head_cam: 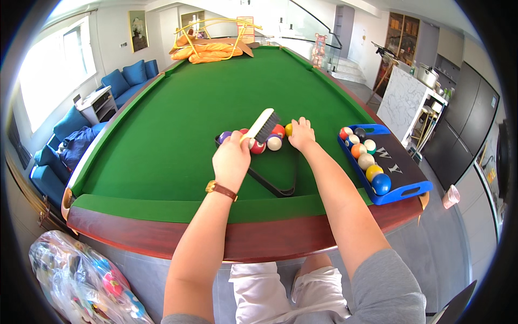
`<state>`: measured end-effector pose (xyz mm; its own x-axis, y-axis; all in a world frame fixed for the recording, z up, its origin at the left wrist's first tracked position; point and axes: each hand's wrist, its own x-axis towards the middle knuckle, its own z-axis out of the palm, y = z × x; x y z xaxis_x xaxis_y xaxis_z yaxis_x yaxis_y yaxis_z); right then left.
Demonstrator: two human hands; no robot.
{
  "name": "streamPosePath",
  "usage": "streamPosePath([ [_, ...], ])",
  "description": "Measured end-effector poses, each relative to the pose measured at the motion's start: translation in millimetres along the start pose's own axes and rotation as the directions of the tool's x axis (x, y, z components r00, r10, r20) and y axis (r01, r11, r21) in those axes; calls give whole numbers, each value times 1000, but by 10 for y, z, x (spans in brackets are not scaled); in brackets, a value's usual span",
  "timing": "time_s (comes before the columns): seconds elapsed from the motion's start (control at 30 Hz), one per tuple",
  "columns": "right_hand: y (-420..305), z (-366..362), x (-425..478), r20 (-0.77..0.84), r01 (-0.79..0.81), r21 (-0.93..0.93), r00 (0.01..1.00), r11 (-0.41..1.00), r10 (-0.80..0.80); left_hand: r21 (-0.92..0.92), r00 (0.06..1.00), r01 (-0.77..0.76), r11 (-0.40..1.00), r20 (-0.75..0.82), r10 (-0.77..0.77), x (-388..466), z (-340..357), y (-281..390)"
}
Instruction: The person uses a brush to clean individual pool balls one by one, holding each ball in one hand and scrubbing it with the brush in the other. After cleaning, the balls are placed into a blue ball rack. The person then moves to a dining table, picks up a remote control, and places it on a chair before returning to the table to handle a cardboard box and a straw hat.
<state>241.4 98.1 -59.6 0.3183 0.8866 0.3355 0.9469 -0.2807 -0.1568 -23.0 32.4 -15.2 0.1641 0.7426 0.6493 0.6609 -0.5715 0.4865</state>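
My left hand (pixel 232 160) grips a brush (pixel 262 124) with a pale handle and dark bristles, held tilted above the balls. A black triangle rack (pixel 272 188) lies on the green cloth, one corner pointing towards me. Along its far side sit several billiard balls, among them a white-and-purple ball (pixel 274 142), a red-striped ball (pixel 257 147) and a purple ball (pixel 225 137). My right hand (pixel 302 133) is against a yellow ball (pixel 288 129) at the right end of the row. Its fingers hide part of that ball and the rack's right corner.
A blue-edged tray (pixel 404 174) with several balls rests on the table's right corner. The wooden rail (pixel 279 239) is right before me. Orange cushions (pixel 214 52) and a yellow metal frame lie at the far end. A plastic bag (pixel 81 279) stands at lower left.
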Motion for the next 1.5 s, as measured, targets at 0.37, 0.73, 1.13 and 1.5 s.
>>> streamPosePath([
  [0.37,-100,-334,-255,-283,30,408,954,913,95,-52,1000,19,998,22,-18,-16,-22,81],
  [0.73,-232,-626,-1114,-334,271,717,942,642,-25,-85,990,-119,989,62,124,-36,25,54],
  [1.13,-273,-640,-1108,-407,360,804,914,473,-4,-42,993,-117,992,-16,117,25,8,22],
  [1.5,-303,-467,-1080,-226,217,966,973,142,55,-174,991,-134,976,-21,132,35,-8,114],
])
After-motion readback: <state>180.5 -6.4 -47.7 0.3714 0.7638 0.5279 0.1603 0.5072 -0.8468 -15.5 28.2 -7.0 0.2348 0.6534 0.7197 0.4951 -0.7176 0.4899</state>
